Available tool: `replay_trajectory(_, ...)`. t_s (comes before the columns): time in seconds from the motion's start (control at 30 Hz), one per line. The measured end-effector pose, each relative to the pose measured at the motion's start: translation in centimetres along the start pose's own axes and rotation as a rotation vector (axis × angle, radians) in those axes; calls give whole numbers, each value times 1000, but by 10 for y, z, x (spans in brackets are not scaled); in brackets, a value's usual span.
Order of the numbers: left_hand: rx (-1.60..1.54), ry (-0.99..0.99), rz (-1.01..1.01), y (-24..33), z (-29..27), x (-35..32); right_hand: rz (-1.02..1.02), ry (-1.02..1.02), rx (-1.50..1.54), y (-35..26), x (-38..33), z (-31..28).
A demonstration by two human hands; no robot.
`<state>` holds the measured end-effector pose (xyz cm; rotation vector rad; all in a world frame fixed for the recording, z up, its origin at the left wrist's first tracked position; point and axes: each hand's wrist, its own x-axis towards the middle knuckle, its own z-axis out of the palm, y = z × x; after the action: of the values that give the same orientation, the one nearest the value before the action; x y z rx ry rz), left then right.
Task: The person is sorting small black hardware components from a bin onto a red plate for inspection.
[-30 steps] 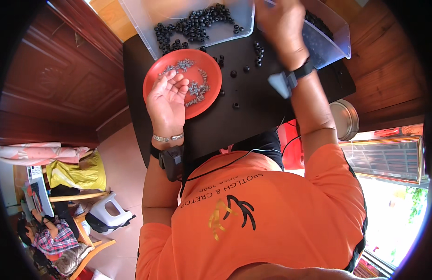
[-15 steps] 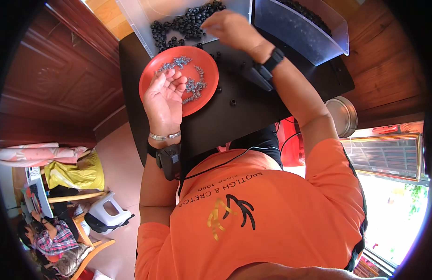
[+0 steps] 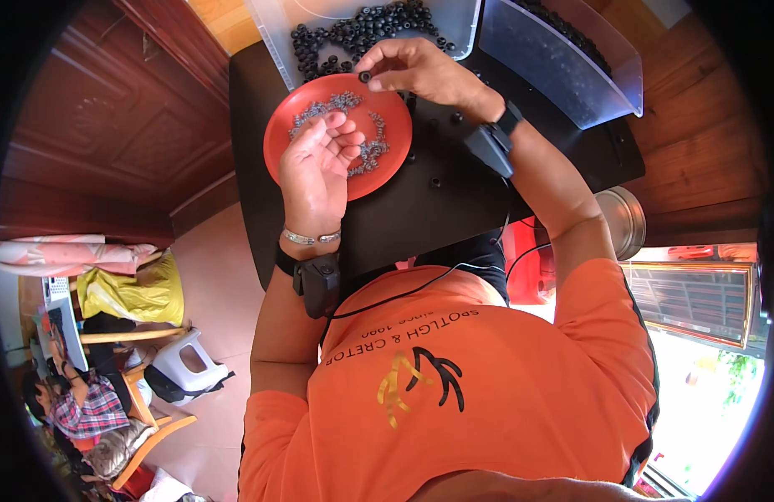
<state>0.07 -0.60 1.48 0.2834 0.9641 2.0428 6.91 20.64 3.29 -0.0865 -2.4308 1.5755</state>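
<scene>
My right hand pinches a small round black knob-like piece between thumb and fingertips, just over the far rim of a red plate. Below it my left hand is held palm up over the plate, its fingers curled and the thumb drawn in against them. Whatever may be between those fingertips is too small to make out. Small silvery screw-like pieces lie on the plate in a loose ring, partly hidden by my left hand.
Beyond the plate, a clear plastic bin holds many black pieces. A second translucent bin stands to its right. Loose black pieces lie on the dark table. Far left sits another person near a grey-white stool.
My right hand has come back from the clear bin toward the plate, and a black knob-like piece now shows in its fingertips. My left hand keeps its curled pose over the plate.
</scene>
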Motion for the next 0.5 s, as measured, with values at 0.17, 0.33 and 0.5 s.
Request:
replay_trajectory(0.17, 20, -60, -40, -2, 0, 3, -103, -70, 344, -17, -18, 29)
replay_trajectory(0.33, 9, -104, -51, -5, -2, 4, -143, -75, 313, -16, -22, 41)
replay_trajectory(0.5, 18, -108, -67, -5, 3, 0, -251, -49, 227, -18, -25, 44)
